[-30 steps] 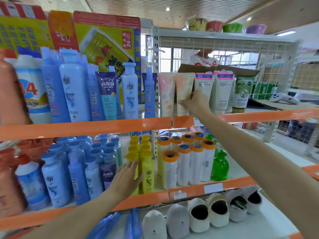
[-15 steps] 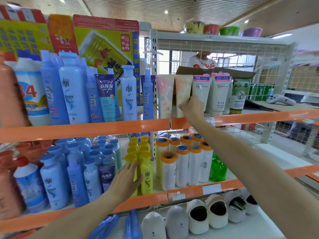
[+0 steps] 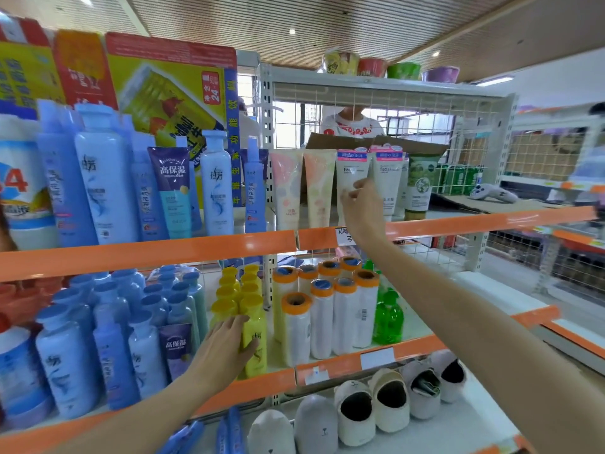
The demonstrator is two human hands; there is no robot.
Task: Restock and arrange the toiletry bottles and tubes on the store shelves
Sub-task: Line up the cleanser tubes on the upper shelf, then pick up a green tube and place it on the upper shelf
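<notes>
On the upper orange shelf (image 3: 458,224) stand two peach tubes (image 3: 319,188), two white facial tubes (image 3: 386,181) and a green tube (image 3: 420,185). My right hand (image 3: 361,208) reaches up to the left white facial tube (image 3: 347,173), with fingertips and thumb pinched on its front. On the lower shelf (image 3: 340,365) my left hand (image 3: 226,348) lies flat against the front yellow bottles (image 3: 257,342), fingers pointing up and thumb spread right. It hides the front left yellow bottle.
Blue bottles (image 3: 104,178) and a purple tube (image 3: 173,188) fill the upper left; more blue bottles (image 3: 65,355) stand lower left. White rolls with orange caps (image 3: 322,319) and a green pump bottle (image 3: 388,319) stand lower right. Slippers (image 3: 357,411) line the bottom shelf. A person stands behind the wire rack (image 3: 352,126).
My right hand has shifted right from the peach tube to the left white facial tube and risen slightly. My left hand has stayed on the yellow bottles.
</notes>
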